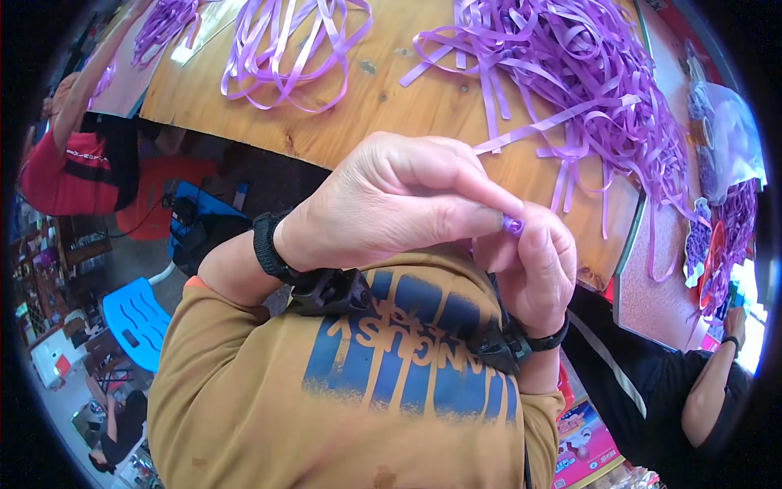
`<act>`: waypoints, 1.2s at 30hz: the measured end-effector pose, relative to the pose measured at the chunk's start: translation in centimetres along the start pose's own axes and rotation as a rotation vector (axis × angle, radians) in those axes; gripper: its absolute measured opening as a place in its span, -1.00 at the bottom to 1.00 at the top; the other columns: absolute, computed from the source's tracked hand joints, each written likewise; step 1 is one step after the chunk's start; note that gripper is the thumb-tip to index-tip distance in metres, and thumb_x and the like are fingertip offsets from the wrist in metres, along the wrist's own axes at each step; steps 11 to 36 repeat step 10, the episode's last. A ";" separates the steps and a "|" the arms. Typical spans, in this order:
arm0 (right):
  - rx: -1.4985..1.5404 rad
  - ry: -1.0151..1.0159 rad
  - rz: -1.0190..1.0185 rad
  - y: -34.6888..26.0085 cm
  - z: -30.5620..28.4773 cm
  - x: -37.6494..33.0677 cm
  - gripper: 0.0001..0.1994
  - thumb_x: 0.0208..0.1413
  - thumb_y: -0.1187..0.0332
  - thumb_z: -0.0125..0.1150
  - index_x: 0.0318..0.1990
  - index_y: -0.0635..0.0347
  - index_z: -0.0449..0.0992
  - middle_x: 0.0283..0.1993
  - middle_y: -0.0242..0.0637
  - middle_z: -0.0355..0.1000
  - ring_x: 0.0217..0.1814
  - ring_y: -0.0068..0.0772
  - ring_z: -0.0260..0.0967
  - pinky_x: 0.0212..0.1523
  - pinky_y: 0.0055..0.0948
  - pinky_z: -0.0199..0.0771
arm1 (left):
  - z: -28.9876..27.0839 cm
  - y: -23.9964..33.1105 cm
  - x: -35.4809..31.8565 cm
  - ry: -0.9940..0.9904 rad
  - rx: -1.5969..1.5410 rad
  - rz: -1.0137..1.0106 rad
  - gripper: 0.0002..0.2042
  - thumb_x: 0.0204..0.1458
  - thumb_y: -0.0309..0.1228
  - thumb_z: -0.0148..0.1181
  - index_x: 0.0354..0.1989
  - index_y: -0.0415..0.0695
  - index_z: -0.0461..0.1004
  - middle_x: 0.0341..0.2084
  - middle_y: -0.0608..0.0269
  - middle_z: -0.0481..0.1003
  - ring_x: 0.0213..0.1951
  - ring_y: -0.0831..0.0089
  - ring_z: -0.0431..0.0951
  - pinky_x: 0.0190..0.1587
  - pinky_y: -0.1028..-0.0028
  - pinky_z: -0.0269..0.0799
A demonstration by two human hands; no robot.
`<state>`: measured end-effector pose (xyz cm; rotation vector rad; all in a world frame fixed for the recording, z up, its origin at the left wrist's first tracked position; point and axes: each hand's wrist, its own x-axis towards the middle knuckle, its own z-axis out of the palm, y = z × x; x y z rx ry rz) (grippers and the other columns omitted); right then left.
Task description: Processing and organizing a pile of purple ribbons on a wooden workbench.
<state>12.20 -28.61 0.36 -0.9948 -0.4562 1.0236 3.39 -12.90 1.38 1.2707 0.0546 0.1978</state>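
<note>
In front of my chest, both hands meet around a small curled piece of purple ribbon. My left hand reaches across from the left, its thumb and forefinger pinched at the curl. Thumb and fingers of my right hand close on the same piece from the right. Most of the ribbon piece is covered by the fingertips. Just beyond my hands, a large tangled heap of purple ribbons lies on the wooden table, with loose ends trailing toward me. A smaller looped bundle of ribbon rests at the table's far left.
At the left stand a blue plastic chair and a person in a red and black shirt. Another person's arm shows at the lower right. A translucent plastic bag and more purple ribbon are at the right edge.
</note>
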 end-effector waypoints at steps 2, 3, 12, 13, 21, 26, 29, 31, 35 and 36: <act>0.001 -0.013 0.012 0.0 -0.1 0.0 -0.65 0.17 0.14 -0.04 -0.47 0.26 0.38 -0.53 -0.44 0.28 -0.48 -0.70 0.12 -0.45 -0.70 0.07 | -0.2 -0.1 0.0 -0.019 0.051 0.024 -0.84 -0.09 -0.61 0.17 -0.29 -0.26 0.54 -0.45 0.25 0.47 -0.36 0.51 0.43 -0.27 0.57 0.31; -0.074 -0.035 0.018 0.0 -0.4 0.0 -0.64 0.17 0.13 -0.06 -0.48 0.27 0.39 -0.54 -0.44 0.28 -0.48 -0.70 0.12 -0.45 -0.70 0.07 | -0.3 -0.1 0.1 -0.039 0.102 0.048 -0.84 -0.09 -0.60 0.18 -0.29 -0.26 0.54 -0.45 0.25 0.47 -0.37 0.52 0.43 -0.28 0.57 0.31; -0.185 -0.060 0.027 0.0 -0.7 -0.1 -0.58 0.16 0.09 -0.07 -0.48 0.32 0.41 -0.56 -0.37 0.29 -0.49 -0.59 0.15 -0.43 -0.62 0.11 | -0.6 -0.2 -0.1 -0.092 0.204 0.098 -0.86 -0.06 -0.55 0.17 -0.29 -0.21 0.54 -0.45 0.28 0.46 -0.35 0.54 0.43 -0.22 0.59 0.29; -0.185 -0.060 0.027 0.0 -0.7 -0.1 -0.58 0.16 0.09 -0.07 -0.48 0.32 0.41 -0.56 -0.37 0.29 -0.49 -0.59 0.15 -0.43 -0.62 0.11 | -0.6 -0.2 -0.1 -0.092 0.204 0.098 -0.86 -0.06 -0.55 0.17 -0.29 -0.21 0.54 -0.45 0.28 0.46 -0.35 0.54 0.43 -0.22 0.59 0.29; -0.185 -0.060 0.027 0.0 -0.7 -0.1 -0.58 0.16 0.09 -0.07 -0.48 0.32 0.41 -0.56 -0.37 0.29 -0.49 -0.59 0.15 -0.43 -0.62 0.11 | -0.6 -0.2 -0.1 -0.092 0.204 0.098 -0.86 -0.06 -0.55 0.17 -0.29 -0.21 0.54 -0.45 0.28 0.46 -0.35 0.54 0.43 -0.22 0.59 0.29; -0.185 -0.060 0.027 0.0 -0.7 -0.1 -0.58 0.16 0.09 -0.07 -0.48 0.32 0.41 -0.56 -0.37 0.29 -0.49 -0.59 0.15 -0.43 -0.62 0.11 | -0.6 -0.2 -0.1 -0.092 0.204 0.098 -0.86 -0.06 -0.55 0.17 -0.29 -0.21 0.54 -0.45 0.28 0.46 -0.35 0.54 0.43 -0.22 0.59 0.29; -0.185 -0.060 0.027 0.0 -0.7 -0.1 -0.58 0.16 0.09 -0.07 -0.48 0.32 0.41 -0.56 -0.37 0.29 -0.49 -0.59 0.15 -0.43 -0.62 0.11 | -0.6 -0.2 -0.1 -0.092 0.204 0.098 -0.86 -0.06 -0.55 0.17 -0.29 -0.21 0.54 -0.45 0.28 0.46 -0.35 0.54 0.43 -0.22 0.59 0.29; -0.185 -0.060 0.027 0.0 -0.7 -0.1 -0.58 0.16 0.09 -0.07 -0.48 0.32 0.41 -0.56 -0.37 0.29 -0.49 -0.59 0.15 -0.43 -0.62 0.11 | -0.6 -0.2 -0.1 -0.092 0.204 0.098 -0.86 -0.06 -0.55 0.17 -0.29 -0.21 0.54 -0.45 0.28 0.46 -0.35 0.54 0.43 -0.22 0.59 0.29; -0.185 -0.060 0.027 0.0 -0.7 -0.1 -0.58 0.16 0.09 -0.07 -0.48 0.32 0.41 -0.56 -0.37 0.29 -0.49 -0.59 0.15 -0.43 -0.62 0.11 | -0.6 -0.2 -0.1 -0.092 0.204 0.098 -0.86 -0.06 -0.55 0.17 -0.29 -0.21 0.54 -0.45 0.28 0.46 -0.35 0.54 0.43 -0.22 0.59 0.29; -0.185 -0.060 0.027 0.0 -0.7 -0.1 -0.58 0.16 0.09 -0.07 -0.48 0.32 0.41 -0.56 -0.37 0.29 -0.49 -0.59 0.15 -0.43 -0.62 0.11 | -0.6 -0.2 -0.1 -0.092 0.204 0.098 -0.86 -0.06 -0.55 0.17 -0.29 -0.21 0.54 -0.45 0.28 0.46 -0.35 0.54 0.43 -0.22 0.59 0.29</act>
